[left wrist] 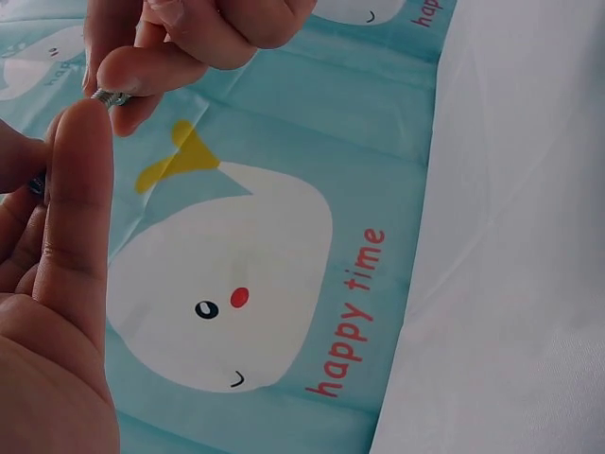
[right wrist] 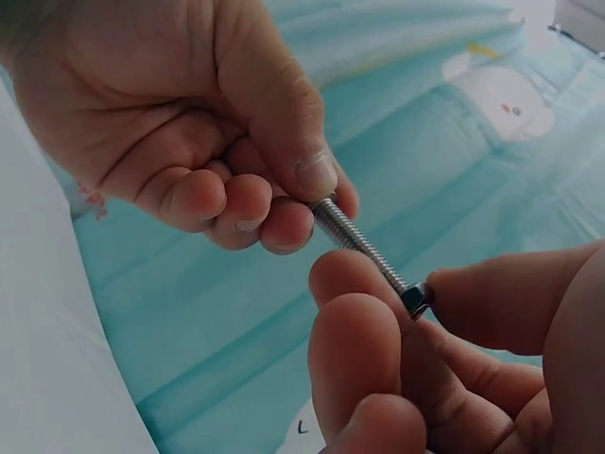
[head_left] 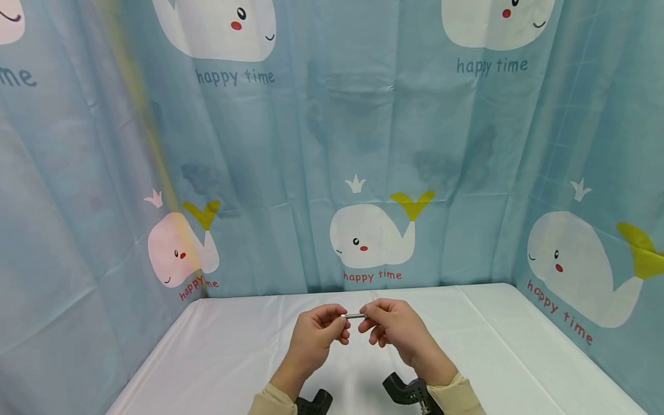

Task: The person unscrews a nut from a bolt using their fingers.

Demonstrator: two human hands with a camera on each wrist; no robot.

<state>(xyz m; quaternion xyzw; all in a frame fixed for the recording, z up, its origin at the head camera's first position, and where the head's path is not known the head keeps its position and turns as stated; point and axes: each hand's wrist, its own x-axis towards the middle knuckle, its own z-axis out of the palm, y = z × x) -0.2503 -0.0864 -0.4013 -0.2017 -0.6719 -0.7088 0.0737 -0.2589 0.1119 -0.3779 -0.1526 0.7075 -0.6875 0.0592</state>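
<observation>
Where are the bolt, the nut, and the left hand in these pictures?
bolt (right wrist: pixel 364 248), right wrist view, middle of its threaded shaft.
nut (right wrist: pixel 416 299), right wrist view, its dark side face.
left hand (head_left: pixel 315 333), head view, back of the hand.

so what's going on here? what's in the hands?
A person holds a small threaded bolt between both hands, above a table covered with a white cloth. The left hand pinches one end between thumb and fingers; the right hand pinches the other end, where a small dark nut sits on the thread. The bolt lies roughly level between the two hands in the head view. Behind the table hangs a blue curtain printed with whales.
</observation>
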